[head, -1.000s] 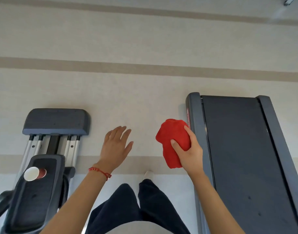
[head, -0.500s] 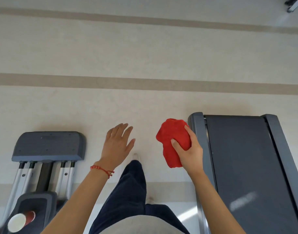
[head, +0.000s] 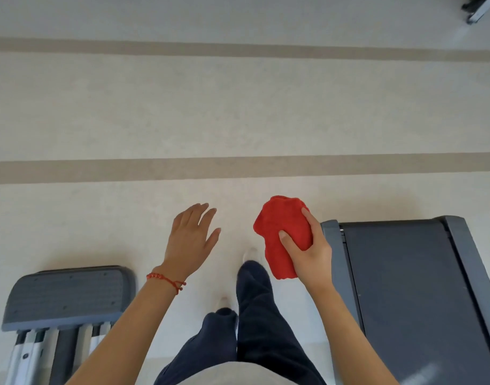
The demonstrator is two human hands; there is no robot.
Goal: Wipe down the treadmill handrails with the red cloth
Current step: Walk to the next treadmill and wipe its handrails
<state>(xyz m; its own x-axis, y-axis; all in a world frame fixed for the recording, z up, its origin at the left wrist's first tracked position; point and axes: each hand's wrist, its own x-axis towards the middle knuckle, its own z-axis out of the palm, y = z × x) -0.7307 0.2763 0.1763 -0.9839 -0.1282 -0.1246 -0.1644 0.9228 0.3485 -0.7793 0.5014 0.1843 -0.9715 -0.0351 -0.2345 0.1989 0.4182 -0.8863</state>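
Note:
My right hand (head: 310, 251) grips a bunched red cloth (head: 282, 232) in the air, just left of the rear end of the grey treadmill (head: 404, 287). Only the treadmill's dark belt and side rails show at the lower right; no handrails are in view. My left hand (head: 191, 237) hovers over the floor with fingers spread and relaxed, holding nothing; a red bracelet sits on its wrist.
The end of another grey exercise machine (head: 68, 295) with silver rails lies at the lower left. My dark trouser legs and white shoes (head: 250, 254) stand on pale floor between the two machines. Tan stripes cross the floor ahead. A dark metal object (head: 477, 6) shows at the top right corner.
The view has advanced across the floor: both machines have slid toward the bottom of the frame, and the paper cup on the left machine has left the view. Both hands keep their poses.

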